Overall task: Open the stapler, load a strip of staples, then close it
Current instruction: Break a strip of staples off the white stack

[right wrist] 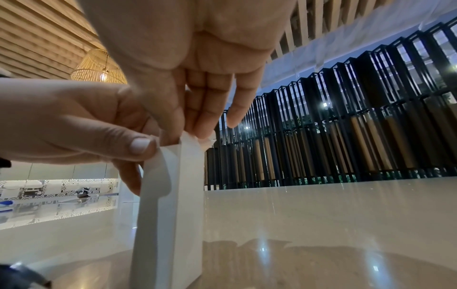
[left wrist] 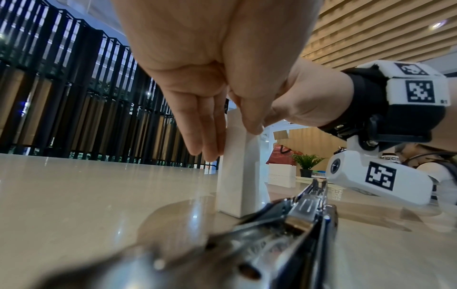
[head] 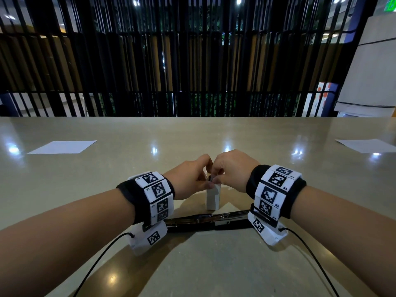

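A small white staple box (head: 212,199) stands upright on the table, just beyond the stapler (head: 205,220). The stapler lies opened flat between my wrists, its metal channel facing up (left wrist: 296,211). My left hand (head: 204,174) holds the box (left wrist: 232,176) near its top, thumb on the near side and straight fingers on the far side. My right hand (head: 215,175) pinches at the box's open top (right wrist: 188,135), beside a raised white flap. A small dark piece, seemingly the end of a staple strip (head: 211,178), shows between the fingertips. The box's inside is hidden.
The glossy beige table (head: 192,264) carries a white sheet of paper (head: 62,146) at the far left and another sheet (head: 366,145) at the far right. A black slatted fence runs behind the table's far edge. Cables trail from both wrist cameras toward me.
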A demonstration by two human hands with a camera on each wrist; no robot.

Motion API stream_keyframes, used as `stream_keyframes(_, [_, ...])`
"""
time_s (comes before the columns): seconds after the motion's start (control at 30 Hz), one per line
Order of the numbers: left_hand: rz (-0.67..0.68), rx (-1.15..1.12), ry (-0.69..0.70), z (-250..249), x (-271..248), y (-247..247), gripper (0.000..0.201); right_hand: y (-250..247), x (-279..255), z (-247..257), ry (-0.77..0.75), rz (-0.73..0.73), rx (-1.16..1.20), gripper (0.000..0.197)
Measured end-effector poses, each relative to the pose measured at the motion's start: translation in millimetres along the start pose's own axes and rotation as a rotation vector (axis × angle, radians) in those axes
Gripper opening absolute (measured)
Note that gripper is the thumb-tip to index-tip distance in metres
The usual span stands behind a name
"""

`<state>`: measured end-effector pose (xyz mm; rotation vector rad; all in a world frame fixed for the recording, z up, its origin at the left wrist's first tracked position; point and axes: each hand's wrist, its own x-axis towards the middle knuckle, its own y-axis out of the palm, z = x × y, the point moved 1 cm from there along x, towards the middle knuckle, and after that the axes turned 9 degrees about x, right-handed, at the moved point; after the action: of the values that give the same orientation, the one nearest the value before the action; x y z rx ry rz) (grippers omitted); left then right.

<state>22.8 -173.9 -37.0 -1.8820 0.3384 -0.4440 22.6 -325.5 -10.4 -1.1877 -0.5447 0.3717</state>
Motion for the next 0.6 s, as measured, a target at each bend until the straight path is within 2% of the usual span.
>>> stream_keyframes(0.17, [-0.017, 0.089, -0.011, 1.4, 1.2, 1.0, 0.027, -2.3, -1.2, 0.1, -0.015, 0.005, 0.001, 0.009])
stream_keyframes(0.3, [-0.024, 0.14, -0.001, 2.4, -0.8, 1.4, 0.028, -5.1, -2.9, -4.8, -0.026, -0.051, 0.125, 0.004])
stream_keyframes(0.4, [-0.023, 0.178, 0.016, 1.1, -1.4, -0.1, 0.025, -6.4, -4.0, -7.6, -0.001, -0.115, 0.27, 0.009])
stream_keyframes(0.53, [-0.021, 0.161, 0.013, -1.0, -2.8, -1.6, 0.018, -8.8, -4.0, -9.3, 0.019, -0.193, 0.401, 0.025])
stream_keyframes(0.6, [-0.026, 0.133, -0.003, -1.9, -3.3, -2.0, 0.02, -9.0, -2.7, -9.8, 0.018, -0.204, 0.437, 0.024])
